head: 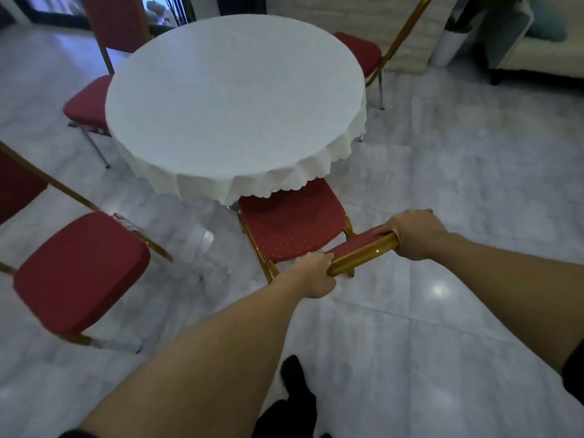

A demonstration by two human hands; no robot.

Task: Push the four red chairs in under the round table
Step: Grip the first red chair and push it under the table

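A round table (235,99) with a white cloth stands in the middle. The near red chair (290,224) has a gold frame, and the front of its seat sits under the cloth's hem. My left hand (316,275) grips the left end of its backrest top rail. My right hand (410,233) grips the right end of that rail. A second red chair (79,270) stands at the lower left, apart from the table. A third (87,101) is at the far left with its seat partly under the table. A fourth (360,52) is at the far right, seat partly hidden by the table.
Glossy grey marble floor (442,191) spreads around the table. A white sofa (537,55) and a potted plant (450,45) stand at the back right beside a brick pillar (407,42). My dark trouser leg and shoe (294,393) show at the bottom.
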